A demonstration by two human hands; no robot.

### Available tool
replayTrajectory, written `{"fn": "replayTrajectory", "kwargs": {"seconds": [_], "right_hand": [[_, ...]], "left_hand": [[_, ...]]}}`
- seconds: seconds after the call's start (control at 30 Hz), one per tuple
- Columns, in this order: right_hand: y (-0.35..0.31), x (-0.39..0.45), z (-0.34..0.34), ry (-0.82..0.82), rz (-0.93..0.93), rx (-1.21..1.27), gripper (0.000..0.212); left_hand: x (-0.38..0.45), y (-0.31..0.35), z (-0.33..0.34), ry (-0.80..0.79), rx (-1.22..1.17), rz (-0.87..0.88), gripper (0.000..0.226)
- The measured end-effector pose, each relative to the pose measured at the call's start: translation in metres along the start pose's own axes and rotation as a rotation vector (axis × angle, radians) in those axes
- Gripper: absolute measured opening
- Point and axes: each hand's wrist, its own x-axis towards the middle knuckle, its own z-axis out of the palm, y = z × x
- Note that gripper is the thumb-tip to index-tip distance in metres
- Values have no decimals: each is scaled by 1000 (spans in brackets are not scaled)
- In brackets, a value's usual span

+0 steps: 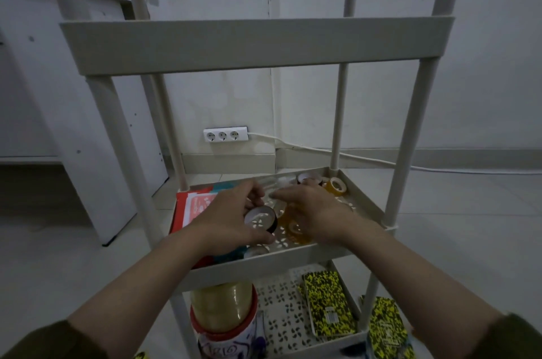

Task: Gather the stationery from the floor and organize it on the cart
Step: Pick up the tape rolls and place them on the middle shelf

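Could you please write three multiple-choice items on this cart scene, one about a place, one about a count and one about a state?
1. Where does the yellow-and-black patterned notebook on the cart lie?
A. on the top shelf
B. on the bottom shelf
C. on the middle shelf beside the red papers

2. How many sockets does the wall outlet strip have?
A. two
B. three
C. five

3. What is the left hand doing?
A. gripping a black-rimmed tape roll
B. resting flat on the floor
C. pulling the white cable

Answers:
1 B: the notebook lies flat on the perforated bottom shelf, below the middle shelf.
2 B: three round sockets sit in a row on the strip.
3 A: its thumb and fingers close around the black-rimmed tape roll over the middle shelf, next to the right hand.
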Motion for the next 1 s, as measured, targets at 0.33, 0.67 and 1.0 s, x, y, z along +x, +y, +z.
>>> {"fn": "replayTrajectory", "kwargs": {"seconds": [0.33, 0.67, 1.0], "right_hand": [[4, 10, -7, -76, 82, -159, 21], [9, -19, -25, 20, 23, -84, 17], [3, -41, -30, -50, 35, -132, 24]], "left_hand": [[7, 16, 19, -61, 315, -44, 64], [0, 12, 13, 0, 133, -12, 63], [-32, 20, 14, 227, 4, 153, 21]]}}
